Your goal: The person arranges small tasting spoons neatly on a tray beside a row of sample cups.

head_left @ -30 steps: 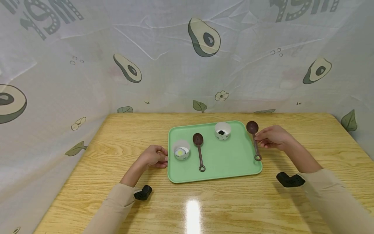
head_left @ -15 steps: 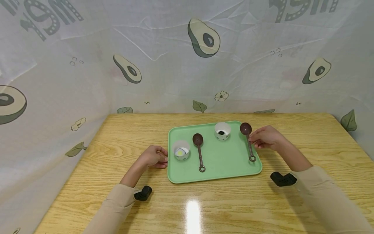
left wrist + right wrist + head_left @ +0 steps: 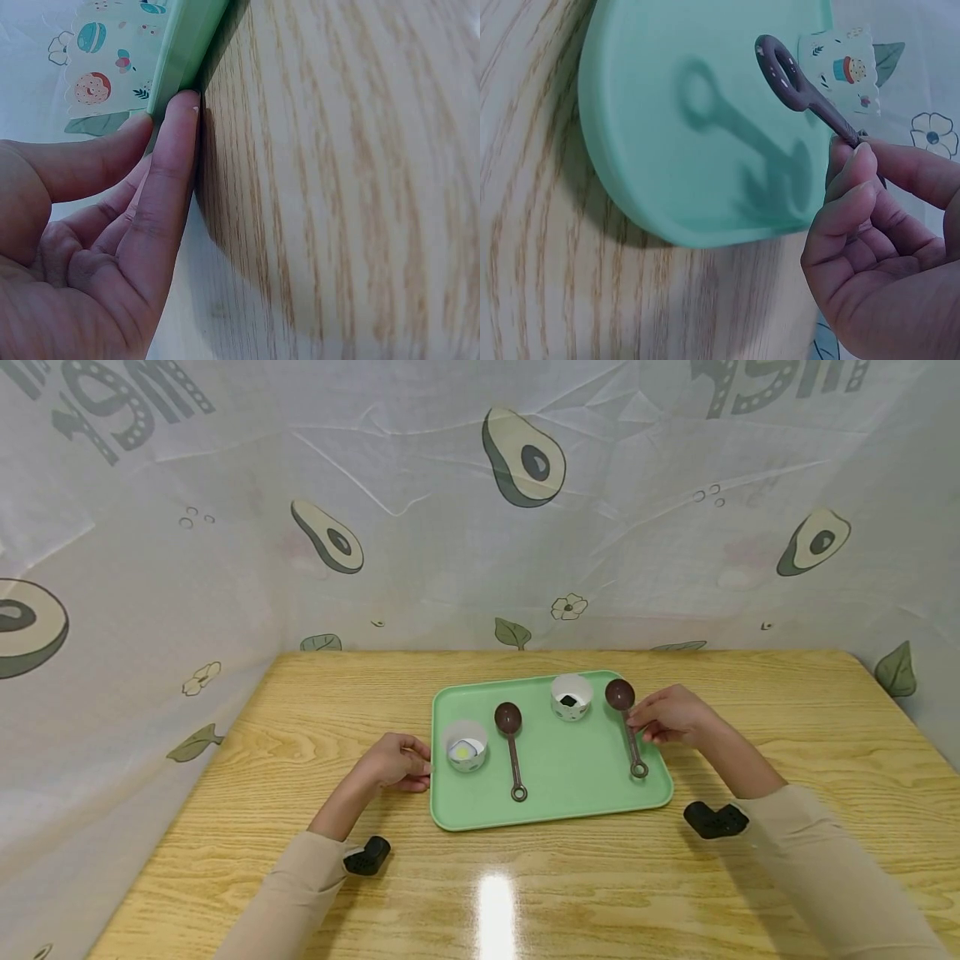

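My left hand (image 3: pixel 393 763) pinches the left rim of a light green tray (image 3: pixel 577 781). In the left wrist view the thumb lies on the rim and a finger is under the edge. My right hand (image 3: pixel 671 717) holds a dark brown spoon (image 3: pixel 620 695) by its handle over the tray's right side. In the right wrist view the spoon's ring-ended handle (image 3: pixel 826 114) points away from the fingertips, its shadow cast on the tray below. A second brown spoon (image 3: pixel 509 718) lies on the tray's left half.
On the tray, a white patterned bowl (image 3: pixel 467 765) with a whitish, yellow-centred piece stands at the left. Another such bowl (image 3: pixel 572 712), with a dark piece inside, stands at the back. The wooden table (image 3: pixel 600 877) meets an avocado-print cloth (image 3: pixel 420 568) behind.
My right hand has moved left with the spoon, from beyond the tray's right edge to over the tray. The left hand and the tray have stayed in place.
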{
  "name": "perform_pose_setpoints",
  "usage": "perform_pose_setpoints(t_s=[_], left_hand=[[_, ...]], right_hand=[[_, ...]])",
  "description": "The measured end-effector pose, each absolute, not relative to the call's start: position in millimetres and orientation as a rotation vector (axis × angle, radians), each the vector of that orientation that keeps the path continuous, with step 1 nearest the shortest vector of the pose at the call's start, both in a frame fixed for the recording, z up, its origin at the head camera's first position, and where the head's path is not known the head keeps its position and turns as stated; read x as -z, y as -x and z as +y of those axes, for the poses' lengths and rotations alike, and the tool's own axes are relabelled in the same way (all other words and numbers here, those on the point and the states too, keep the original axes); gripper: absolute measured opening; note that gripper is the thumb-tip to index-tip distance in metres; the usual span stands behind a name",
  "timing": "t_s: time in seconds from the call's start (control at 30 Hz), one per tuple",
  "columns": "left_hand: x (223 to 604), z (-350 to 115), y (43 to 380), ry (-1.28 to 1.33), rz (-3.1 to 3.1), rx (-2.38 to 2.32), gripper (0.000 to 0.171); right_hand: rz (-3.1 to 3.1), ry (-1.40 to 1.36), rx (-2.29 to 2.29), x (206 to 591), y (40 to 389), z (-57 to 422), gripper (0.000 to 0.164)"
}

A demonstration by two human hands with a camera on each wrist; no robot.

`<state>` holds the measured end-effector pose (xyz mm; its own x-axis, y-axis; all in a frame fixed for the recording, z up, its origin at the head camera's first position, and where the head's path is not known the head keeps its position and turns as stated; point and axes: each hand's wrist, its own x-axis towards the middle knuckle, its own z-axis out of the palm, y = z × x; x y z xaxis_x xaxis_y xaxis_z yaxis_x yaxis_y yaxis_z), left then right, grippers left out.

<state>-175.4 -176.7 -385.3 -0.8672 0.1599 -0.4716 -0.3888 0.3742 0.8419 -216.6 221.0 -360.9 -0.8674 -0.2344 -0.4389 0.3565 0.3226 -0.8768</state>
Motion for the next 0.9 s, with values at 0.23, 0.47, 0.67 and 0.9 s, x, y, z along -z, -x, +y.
perform_pose_setpoints(t_s=[0.23, 0.47, 0.67, 0.9], left_hand=[[385.9, -176.8, 175.9, 0.191, 2.163, -1.506, 0.020], [385.4, -176.8, 174.9, 0.177, 2.165, -1.516, 0.020], [385.2, -176.8, 175.0, 0.181, 2.167, -1.514, 0.020], [385.6, -176.8, 174.8, 0.175, 2.163, -1.519, 0.020]], right_hand=[[2.095, -0.112, 1.582, 363.2, 216.6, 216.6, 0.008], [2.100, -0.136, 1.582, 365.5, 217.7, 213.4, 0.012], [2.105, -0.145, 1.571, 366.7, 217.0, 210.2, 0.017], [2.114, -0.146, 1.570, 368.1, 216.9, 209.4, 0.016]])
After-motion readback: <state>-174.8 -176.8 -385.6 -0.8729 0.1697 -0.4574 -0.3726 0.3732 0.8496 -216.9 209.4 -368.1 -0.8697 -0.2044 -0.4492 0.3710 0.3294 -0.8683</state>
